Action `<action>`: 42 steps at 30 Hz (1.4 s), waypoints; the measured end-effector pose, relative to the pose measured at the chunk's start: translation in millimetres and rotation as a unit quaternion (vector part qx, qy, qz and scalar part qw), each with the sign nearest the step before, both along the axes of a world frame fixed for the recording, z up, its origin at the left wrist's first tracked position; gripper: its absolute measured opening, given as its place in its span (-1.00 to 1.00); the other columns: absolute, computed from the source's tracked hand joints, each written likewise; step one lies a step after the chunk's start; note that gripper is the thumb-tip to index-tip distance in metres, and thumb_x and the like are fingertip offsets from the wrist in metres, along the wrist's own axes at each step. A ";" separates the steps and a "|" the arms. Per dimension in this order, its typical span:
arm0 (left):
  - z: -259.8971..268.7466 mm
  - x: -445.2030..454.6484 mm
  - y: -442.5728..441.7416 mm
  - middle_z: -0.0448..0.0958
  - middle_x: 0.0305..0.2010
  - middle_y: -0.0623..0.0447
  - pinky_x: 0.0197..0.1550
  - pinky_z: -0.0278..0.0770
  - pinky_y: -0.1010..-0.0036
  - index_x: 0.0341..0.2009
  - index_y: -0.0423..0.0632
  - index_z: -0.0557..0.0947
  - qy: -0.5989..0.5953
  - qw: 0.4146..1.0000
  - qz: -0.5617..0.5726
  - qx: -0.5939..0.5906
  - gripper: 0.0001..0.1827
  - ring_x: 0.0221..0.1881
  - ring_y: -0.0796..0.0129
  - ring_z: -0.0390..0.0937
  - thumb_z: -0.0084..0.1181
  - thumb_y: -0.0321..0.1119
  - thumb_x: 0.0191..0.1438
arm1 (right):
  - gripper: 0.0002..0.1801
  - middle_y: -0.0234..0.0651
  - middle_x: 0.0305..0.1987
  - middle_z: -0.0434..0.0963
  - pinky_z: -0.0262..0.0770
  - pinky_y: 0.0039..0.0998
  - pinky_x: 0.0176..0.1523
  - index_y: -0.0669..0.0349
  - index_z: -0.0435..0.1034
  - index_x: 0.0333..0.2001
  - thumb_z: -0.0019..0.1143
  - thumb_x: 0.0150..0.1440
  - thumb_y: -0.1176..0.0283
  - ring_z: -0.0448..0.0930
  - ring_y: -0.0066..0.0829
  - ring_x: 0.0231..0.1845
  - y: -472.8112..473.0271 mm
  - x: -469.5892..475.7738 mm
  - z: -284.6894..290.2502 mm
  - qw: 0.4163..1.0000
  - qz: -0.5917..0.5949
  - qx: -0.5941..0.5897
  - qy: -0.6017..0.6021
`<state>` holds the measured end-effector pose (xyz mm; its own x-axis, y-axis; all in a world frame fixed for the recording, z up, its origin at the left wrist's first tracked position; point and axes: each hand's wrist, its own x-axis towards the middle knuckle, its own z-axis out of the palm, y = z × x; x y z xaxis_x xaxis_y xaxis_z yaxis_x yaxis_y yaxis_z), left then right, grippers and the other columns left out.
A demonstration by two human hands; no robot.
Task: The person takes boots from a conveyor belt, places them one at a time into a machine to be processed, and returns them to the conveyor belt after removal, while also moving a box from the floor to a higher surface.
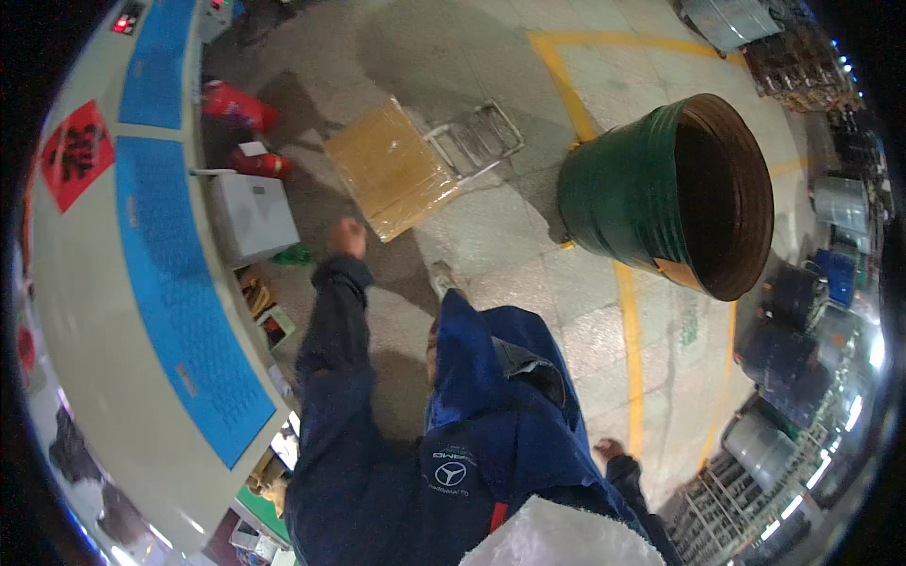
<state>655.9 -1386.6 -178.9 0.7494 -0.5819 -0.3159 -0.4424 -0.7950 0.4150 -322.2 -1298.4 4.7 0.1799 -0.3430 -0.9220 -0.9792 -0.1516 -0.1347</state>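
My left hand [348,238] hangs in front of my body with its fingers curled, and I see nothing held in it. It is nearest to a flat brown cardboard piece [391,170] covered in shiny clear film, but appears apart from it. A metal frame [478,139] adjoins that cardboard on the floor. My right hand [610,447] hangs low at my other side, above the floor. It is small and partly hidden in shadow, so its grip is unclear. Dark blue sleeves and a blue garment [509,424] cover my arms and body.
A large open-topped green drum [623,187] stands to the right by yellow floor lines [628,354]. Along the left runs a pale bench [78,283] with blue panels. Red fire extinguishers [241,106] and a white box [256,216] sit beside it. Metal racks [715,506] line the right.
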 end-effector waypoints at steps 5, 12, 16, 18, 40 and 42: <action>23.0 139.4 -165.0 0.40 0.33 -0.16 0.34 0.39 0.07 0.27 0.04 0.51 -0.099 0.994 -0.051 -0.011 -0.36 0.32 -0.09 0.40 0.27 0.04 0.17 | -0.67 -0.22 -0.19 0.64 0.55 -0.24 -0.06 0.22 0.50 -0.12 0.09 0.29 0.17 0.65 -0.20 -0.15 73.1 123.2 109.6 0.894 -0.444 0.008 0.065; -6.6 202.1 -241.2 0.35 0.45 -0.16 0.43 0.30 0.05 0.45 0.02 0.32 -0.031 0.986 -0.148 0.067 -0.03 0.42 -0.07 0.34 0.04 0.44 0.16 | -0.67 -0.18 -0.03 0.68 0.62 -0.35 -0.08 0.29 0.50 0.07 0.10 0.30 0.35 0.68 -0.29 -0.12 34.0 209.2 147.8 0.856 -0.511 -0.032 0.063; 10.1 182.8 -256.5 0.30 0.49 -0.15 0.45 0.28 0.13 0.46 -0.08 0.29 0.035 0.985 -0.120 0.118 0.14 0.45 0.00 0.31 -0.02 0.59 0.07 | -0.59 -0.21 -0.09 0.71 0.64 -0.40 -0.12 0.33 0.48 0.14 0.13 0.30 0.32 0.70 -0.36 -0.16 2.7 240.0 121.1 0.894 -0.438 -0.040 0.081; 6.0 180.5 -233.7 0.33 0.47 -0.17 0.44 0.31 0.13 0.47 -0.08 0.28 0.035 0.987 -0.104 0.118 0.17 0.42 -0.01 0.36 -0.01 0.61 0.04 | -0.56 -0.24 -0.15 0.71 0.63 -0.43 -0.17 0.33 0.49 0.13 0.20 0.28 0.28 0.69 -0.46 -0.22 -52.1 274.4 106.3 0.903 -0.417 -0.050 0.094; 3.3 -146.6 104.5 0.56 0.19 -0.35 0.26 0.49 0.09 0.30 -0.29 0.47 0.397 0.837 0.375 -0.038 0.03 0.24 -0.12 0.52 0.17 0.43 0.10 | -0.46 -0.15 -0.14 0.66 0.61 -0.35 -0.18 0.29 0.42 0.19 0.35 0.14 0.38 0.66 -0.37 -0.23 -373.8 457.6 -142.2 0.985 -0.018 -0.030 -0.171; 17.1 -161.4 106.3 0.60 0.11 -0.36 0.23 0.51 0.13 0.24 -0.31 0.52 0.354 0.858 0.372 0.001 -0.01 0.21 -0.13 0.54 0.12 0.42 0.13 | -0.49 -0.17 -0.08 0.63 0.61 -0.32 -0.16 0.26 0.40 0.19 0.26 0.20 0.33 0.66 -0.40 -0.16 -379.0 517.9 -152.8 0.976 0.047 -0.106 -0.184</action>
<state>494.5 -1280.3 -161.8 0.5326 -0.0249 -0.8460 0.5501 -0.7494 0.3684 195.7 -1677.4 -148.1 0.5253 -0.4859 -0.6985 -0.8509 -0.3010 -0.4305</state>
